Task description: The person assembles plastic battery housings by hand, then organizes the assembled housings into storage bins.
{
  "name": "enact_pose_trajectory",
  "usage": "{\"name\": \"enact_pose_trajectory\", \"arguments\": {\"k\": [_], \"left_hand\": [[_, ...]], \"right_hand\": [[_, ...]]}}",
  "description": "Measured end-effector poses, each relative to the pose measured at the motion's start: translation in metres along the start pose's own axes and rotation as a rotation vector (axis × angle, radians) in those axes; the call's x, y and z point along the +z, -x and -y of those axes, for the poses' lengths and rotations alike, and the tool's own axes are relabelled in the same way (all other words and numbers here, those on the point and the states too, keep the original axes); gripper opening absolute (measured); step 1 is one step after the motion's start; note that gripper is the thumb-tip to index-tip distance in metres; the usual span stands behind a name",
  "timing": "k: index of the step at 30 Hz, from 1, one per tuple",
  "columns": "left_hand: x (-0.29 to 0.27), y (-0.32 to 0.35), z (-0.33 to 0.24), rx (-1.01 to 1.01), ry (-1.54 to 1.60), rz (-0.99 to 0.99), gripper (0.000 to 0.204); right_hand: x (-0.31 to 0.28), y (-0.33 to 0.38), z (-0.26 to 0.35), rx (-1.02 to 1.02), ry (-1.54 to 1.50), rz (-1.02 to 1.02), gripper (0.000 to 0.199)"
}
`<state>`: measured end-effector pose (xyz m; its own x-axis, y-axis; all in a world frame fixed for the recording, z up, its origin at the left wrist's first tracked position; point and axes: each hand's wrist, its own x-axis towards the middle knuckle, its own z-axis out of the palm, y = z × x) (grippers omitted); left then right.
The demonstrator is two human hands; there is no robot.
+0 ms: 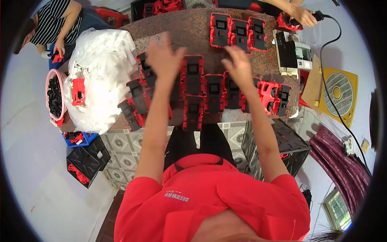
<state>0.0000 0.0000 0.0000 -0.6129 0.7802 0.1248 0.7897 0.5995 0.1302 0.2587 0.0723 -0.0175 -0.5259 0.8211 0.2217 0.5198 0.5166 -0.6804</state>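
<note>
My left hand [163, 58], smeared by motion, hovers over the stone-topped table [153, 25] with its fingers spread and nothing seen in them. Just below it is a red-and-black plastic housing [147, 70], partly covered by my forearm. My right hand [239, 66] is also empty, thumb and fingers apart, above a housing [232, 94] that it partly hides. Between my arms several more housings lie in rows, among them an upper one [193, 74] and a near one [193, 111]. Beyond my right hand sits a group of three housings [240, 34].
A large translucent plastic bag [115, 48] covers the table's left end, beside a pink basket [63, 76] of black parts. A black-and-white device [304, 56] stands at right. One person [52, 24] works at left; another person's hand [304, 16] holds a corded tool at top right.
</note>
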Motion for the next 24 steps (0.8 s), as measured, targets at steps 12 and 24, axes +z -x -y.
{"name": "enact_pose_trajectory", "arguments": {"k": [12, 24], "left_hand": [[0.062, -0.022, 0.094, -0.188, 0.358, 0.411, 0.098], [0.095, -0.120, 0.042, -0.088, 0.502, 0.213, 0.097]], "right_hand": [[0.097, -0.026, 0.036, 0.488, -0.177, 0.382, 0.086], [0.138, -0.112, 0.001, -0.065, 0.442, -0.062, 0.055]]}}
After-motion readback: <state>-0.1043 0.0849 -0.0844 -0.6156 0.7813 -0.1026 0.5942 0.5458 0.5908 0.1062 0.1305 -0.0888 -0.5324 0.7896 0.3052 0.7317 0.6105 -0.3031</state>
